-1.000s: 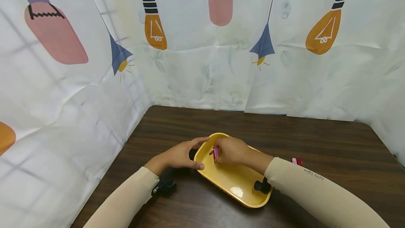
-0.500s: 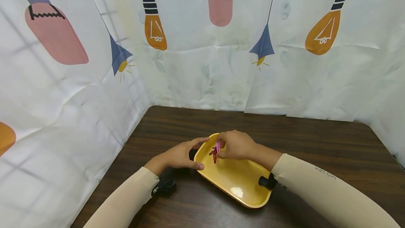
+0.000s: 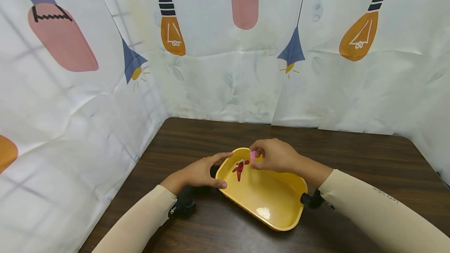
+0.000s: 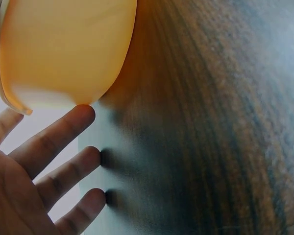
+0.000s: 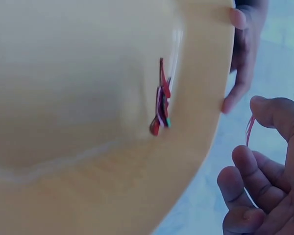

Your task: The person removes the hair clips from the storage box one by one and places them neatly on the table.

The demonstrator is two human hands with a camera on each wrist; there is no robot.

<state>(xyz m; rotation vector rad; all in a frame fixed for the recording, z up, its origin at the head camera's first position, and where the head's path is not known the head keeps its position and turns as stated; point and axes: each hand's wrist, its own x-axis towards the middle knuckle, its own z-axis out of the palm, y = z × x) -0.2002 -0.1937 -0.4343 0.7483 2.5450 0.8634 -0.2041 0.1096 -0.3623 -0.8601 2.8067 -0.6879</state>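
Observation:
A yellow tray [image 3: 267,196] lies angled on the table. My left hand [image 3: 198,173] spans its left end, thumb by the near rim and fingers at the far side. In the left wrist view the fairly straight fingers [image 4: 63,132] meet the tray's outer wall. My right hand [image 3: 279,156] pinches a pink hair clip [image 3: 252,156] between thumb and fingers, over the tray's far rim. Seen edge-on in the right wrist view, the held clip [image 5: 249,131] is a thin curved strip. Several mostly red hair clips [image 3: 240,170] lie bunched inside the tray's left end.
The dark wood-grain table [image 3: 204,132] runs back to a white sheet [image 3: 218,85] printed with hanging lamps. Another printed sheet [image 3: 88,128] borders the left side. A black wrist camera [image 3: 311,200] on the right arm sits beside the tray's right end.
My right hand has lifted the pink hair clip off the bunch and moved right and away from me, uncovering the red clips. The right forearm now covers clips seen earlier on the table.

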